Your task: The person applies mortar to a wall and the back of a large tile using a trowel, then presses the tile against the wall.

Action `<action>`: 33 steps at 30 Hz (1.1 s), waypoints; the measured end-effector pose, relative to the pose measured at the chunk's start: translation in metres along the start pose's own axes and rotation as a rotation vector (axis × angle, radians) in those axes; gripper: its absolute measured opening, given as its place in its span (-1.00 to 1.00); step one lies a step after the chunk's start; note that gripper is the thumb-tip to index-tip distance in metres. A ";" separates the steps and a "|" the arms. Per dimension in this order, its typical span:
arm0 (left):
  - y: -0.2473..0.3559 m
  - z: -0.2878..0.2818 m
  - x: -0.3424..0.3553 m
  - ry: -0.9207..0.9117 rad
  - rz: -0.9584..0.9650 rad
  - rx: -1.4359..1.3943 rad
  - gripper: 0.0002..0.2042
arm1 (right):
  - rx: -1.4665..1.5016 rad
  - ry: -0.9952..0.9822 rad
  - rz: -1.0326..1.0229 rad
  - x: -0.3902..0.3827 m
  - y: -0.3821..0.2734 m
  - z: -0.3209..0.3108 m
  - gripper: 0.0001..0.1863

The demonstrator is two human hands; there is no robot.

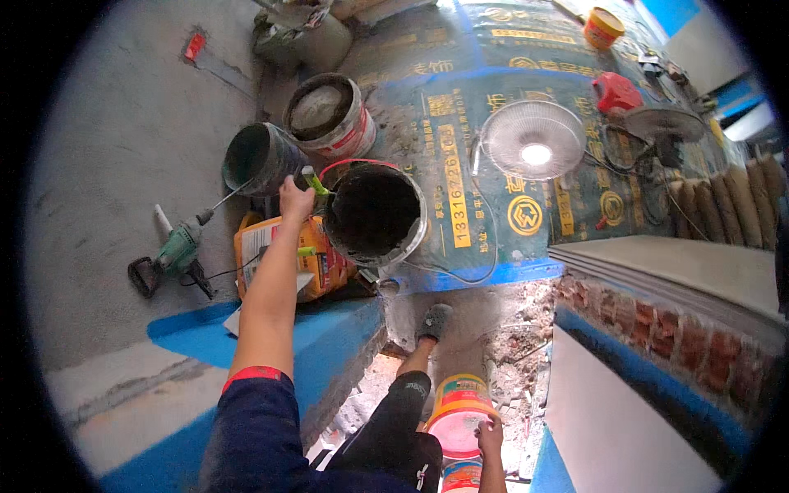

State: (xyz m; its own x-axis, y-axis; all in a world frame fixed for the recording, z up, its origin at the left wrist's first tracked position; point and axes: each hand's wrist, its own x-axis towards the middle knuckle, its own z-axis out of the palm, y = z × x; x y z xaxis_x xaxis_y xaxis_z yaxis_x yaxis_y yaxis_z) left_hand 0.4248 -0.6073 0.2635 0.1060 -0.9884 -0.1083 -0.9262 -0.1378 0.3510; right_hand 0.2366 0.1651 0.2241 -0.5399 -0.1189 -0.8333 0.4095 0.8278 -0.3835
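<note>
Two bare hands in view, well apart. Left hand [296,199] just beside the left rim of the large open bucket [422,220], fingers closed around a lime-green tool handle [313,180]. Inside the open bucket, dark contents [374,209], too shadowed for detail. Right hand [491,431] well nearer the body than the open bucket and farther right, fingers bent at the edge of a yellow-and-pink pail [452,425]; gripping it or only resting on it, cannot tell.

Just to the near left of the open bucket, an orange bag [333,267] with a second green handle [306,251] over it. Just beyond the open bucket, a white-and-red tub [355,138] of grey material; to its upper left, a dark green pail [265,164]. Farther left of the open bucket, a green power mixer [179,248], rod pointing toward the dark green pail. Right of the open bucket and well apart, a round fan [532,140] over printed floor sheeting [485,222]. Nearer the body than the open bucket, a grey shoe [436,320].
</note>
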 end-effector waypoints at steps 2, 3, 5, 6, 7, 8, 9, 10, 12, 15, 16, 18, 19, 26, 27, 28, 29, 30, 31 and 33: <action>-0.018 0.013 0.035 0.033 -0.012 0.031 -0.25 | 0.053 -0.112 0.010 0.008 -0.067 0.024 -0.69; -0.033 0.014 0.052 0.065 0.008 0.038 -0.23 | 0.015 -0.180 -0.024 0.023 -0.088 0.036 -0.70; -0.038 0.029 0.068 -0.073 -0.075 -0.163 -0.23 | -0.065 -0.268 -0.078 0.046 -0.126 0.054 -0.73; -0.028 0.040 0.068 -0.230 -0.177 -0.365 -0.24 | -0.077 -0.269 -0.109 0.055 -0.148 0.063 -0.73; -0.022 0.045 0.071 -0.379 -0.281 -0.562 -0.25 | -0.090 -0.278 -0.144 0.057 -0.185 0.075 -0.71; -0.066 0.044 0.076 0.012 -0.049 -0.300 -0.45 | -0.094 -0.376 -0.137 0.056 -0.232 0.091 -0.71; -0.067 0.051 0.074 -0.001 -0.035 -0.351 -0.51 | -0.086 -0.411 -0.109 0.056 -0.268 0.099 -0.69; -0.058 0.056 0.068 -0.011 -0.015 -0.407 -0.56 | -0.093 -0.443 -0.159 0.066 -0.289 0.109 -0.68; -0.023 0.064 0.039 -0.065 0.123 -0.429 -0.65 | -0.077 -0.507 -0.168 0.084 -0.331 0.125 -0.65; 0.012 0.061 0.001 -0.081 0.419 -0.293 -0.69 | 0.104 -0.602 -0.156 0.089 -0.416 0.173 -0.65; 0.024 0.064 -0.014 -0.118 0.484 -0.292 -0.69 | 0.097 -0.617 -0.128 0.090 -0.446 0.186 -0.60; 0.041 0.064 -0.052 -0.197 0.587 -0.279 -0.68 | 0.113 -0.645 -0.048 0.086 -0.497 0.206 -0.43; 0.046 0.065 -0.074 -0.235 0.626 -0.271 -0.67 | 0.137 -0.658 0.000 0.087 -0.517 0.213 -0.30; 0.070 0.084 -0.191 -0.333 0.839 -0.345 -0.66 | -0.415 -0.784 0.040 0.125 -0.549 0.254 -0.13; 0.075 0.085 -0.198 -0.335 0.838 -0.338 -0.68 | -0.574 -0.788 -0.032 0.130 -0.554 0.263 -0.16; 0.079 0.086 -0.206 -0.339 0.838 -0.331 -0.70 | -0.731 -0.788 -0.103 0.135 -0.555 0.269 -0.18; 0.081 0.085 -0.214 -0.297 0.790 -0.353 -0.68 | -0.773 -0.779 -0.132 0.140 -0.551 0.277 -0.21; 0.083 0.083 -0.223 -0.256 0.744 -0.375 -0.67 | -0.814 -0.769 -0.160 0.144 -0.547 0.285 -0.24; 0.080 0.081 -0.234 -0.214 0.692 -0.392 -0.65 | -0.858 -0.765 -0.187 0.147 -0.542 0.291 -0.26; 0.062 0.083 -0.269 -0.185 0.661 -0.458 -0.57 | -0.806 -0.740 -0.362 0.139 -0.525 0.283 -0.40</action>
State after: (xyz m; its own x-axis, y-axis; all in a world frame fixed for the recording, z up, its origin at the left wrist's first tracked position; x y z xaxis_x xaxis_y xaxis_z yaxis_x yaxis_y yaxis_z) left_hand 0.3085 -0.3452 0.2376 -0.5076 -0.8537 0.1163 -0.5330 0.4172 0.7361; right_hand 0.1549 -0.4411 0.1967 0.1429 -0.4927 -0.8584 -0.4139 0.7580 -0.5040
